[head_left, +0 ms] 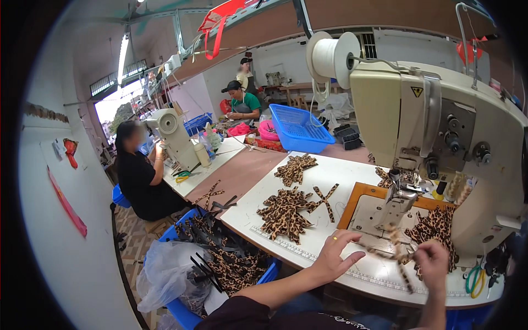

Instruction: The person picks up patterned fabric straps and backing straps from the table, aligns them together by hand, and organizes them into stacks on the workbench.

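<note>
My right hand (433, 263), blurred by motion, pinches a crossed leopard-print fabric strap (397, 254) over the front of the white sewing table. One arm of the strap reaches toward my left hand (334, 256), whose thumb and fingers are apart beside its end. Contact there is unclear. Just behind the strap is the sewing machine's presser foot area (385, 212), at the metal plate. Left of the machine lie a crossed strap (324, 202), a large pile of leopard-print straps (283, 214) and a smaller pile (297, 168). Another strap heap (432, 228) sits near the machine's base.
Below the table's left edge, a blue basket (184, 313) holds straps and a plastic bag (170, 269). Green and yellow-handled scissors (474, 281) lie at the right. A blue crate (300, 129) stands beyond the table. One co-worker (137, 170) sits at another sewing machine (173, 137).
</note>
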`<state>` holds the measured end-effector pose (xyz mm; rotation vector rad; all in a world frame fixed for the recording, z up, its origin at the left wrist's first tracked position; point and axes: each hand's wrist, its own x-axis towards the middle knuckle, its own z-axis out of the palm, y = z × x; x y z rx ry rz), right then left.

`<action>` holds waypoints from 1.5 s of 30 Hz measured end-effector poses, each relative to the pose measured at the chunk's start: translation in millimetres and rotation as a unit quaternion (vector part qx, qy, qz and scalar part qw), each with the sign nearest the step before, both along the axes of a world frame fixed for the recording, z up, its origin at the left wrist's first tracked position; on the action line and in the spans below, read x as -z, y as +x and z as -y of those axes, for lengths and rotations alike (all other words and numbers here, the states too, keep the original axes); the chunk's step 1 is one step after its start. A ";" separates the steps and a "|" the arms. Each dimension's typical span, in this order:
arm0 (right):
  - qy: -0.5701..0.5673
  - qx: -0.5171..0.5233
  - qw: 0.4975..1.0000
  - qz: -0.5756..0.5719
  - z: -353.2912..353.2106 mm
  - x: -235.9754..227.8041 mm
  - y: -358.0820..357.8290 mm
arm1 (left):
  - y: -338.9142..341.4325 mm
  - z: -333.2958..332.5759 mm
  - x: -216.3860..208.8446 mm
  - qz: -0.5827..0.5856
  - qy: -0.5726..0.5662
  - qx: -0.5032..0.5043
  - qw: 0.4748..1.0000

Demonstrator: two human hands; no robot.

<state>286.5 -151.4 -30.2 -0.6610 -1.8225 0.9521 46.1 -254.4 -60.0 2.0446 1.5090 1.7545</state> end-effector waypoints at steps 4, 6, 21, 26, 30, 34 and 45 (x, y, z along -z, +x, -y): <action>0.279 0.212 0.903 0.250 -61.5 -42.1 31.7 | -5.5 -6.9 51.7 -0.085 -0.038 -0.143 0.985; 0.365 0.230 0.836 0.339 -110.1 -21.6 55.2 | 2.4 -7.5 64.5 -0.122 -0.044 -0.182 0.975; 0.432 -0.094 0.825 0.351 -54.4 22.9 78.4 | 30.0 -0.1 71.0 -0.145 0.037 -0.266 0.952; 0.475 -0.185 0.830 0.224 -39.1 43.0 73.4 | 34.2 -1.5 75.7 -0.151 0.044 -0.293 0.943; 0.418 -0.315 0.838 0.157 -32.7 59.0 86.5 | 40.4 0.8 73.9 -0.158 0.042 -0.319 0.934; 0.351 -0.305 0.878 0.112 -31.1 61.7 86.9 | 43.5 2.8 75.2 -0.153 0.035 -0.343 0.926; 0.323 -0.274 0.893 0.152 -45.8 75.8 99.8 | 54.7 13.5 92.6 -0.097 0.041 -0.366 0.925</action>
